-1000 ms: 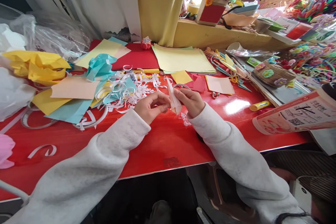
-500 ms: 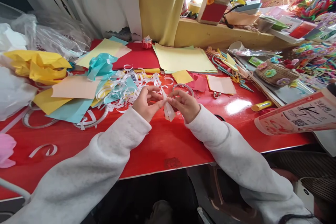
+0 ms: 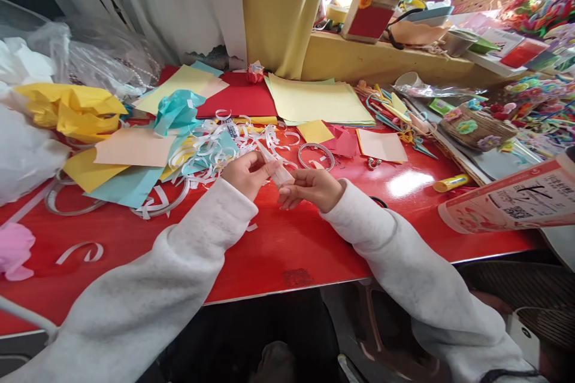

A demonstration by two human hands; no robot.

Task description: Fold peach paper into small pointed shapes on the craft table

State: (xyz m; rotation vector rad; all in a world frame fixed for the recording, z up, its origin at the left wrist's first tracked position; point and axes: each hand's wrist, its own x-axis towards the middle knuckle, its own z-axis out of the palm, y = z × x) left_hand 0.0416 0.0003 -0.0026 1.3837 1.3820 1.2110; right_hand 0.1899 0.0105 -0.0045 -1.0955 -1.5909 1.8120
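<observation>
Between my hands is a small folded piece of pale pink paper (image 3: 283, 176), held above the red table. My left hand (image 3: 250, 175) pinches its left side between thumb and fingers. At its lower right end, my right hand (image 3: 311, 187) grips it with thumb and fingertips. Just behind my hands a roll of narrow tape (image 3: 316, 145) lies flat on the table. Beyond my left hand is a heap of curled white paper strips (image 3: 211, 146).
Coloured paper sheets (image 3: 126, 146) and crumpled yellow paper (image 3: 74, 111) lie at left. Pale yellow sheets (image 3: 321, 100) are at the back. To the right stand a large printed cup (image 3: 516, 194), a glue stick (image 3: 451, 183) and a flower-trimmed basket (image 3: 476, 125). The red table's (image 3: 269, 269) front edge is near.
The folded paper has turned from nearly upright to slanting down to the right. My right hand has moved lower and rotated, now gripping its lower end.
</observation>
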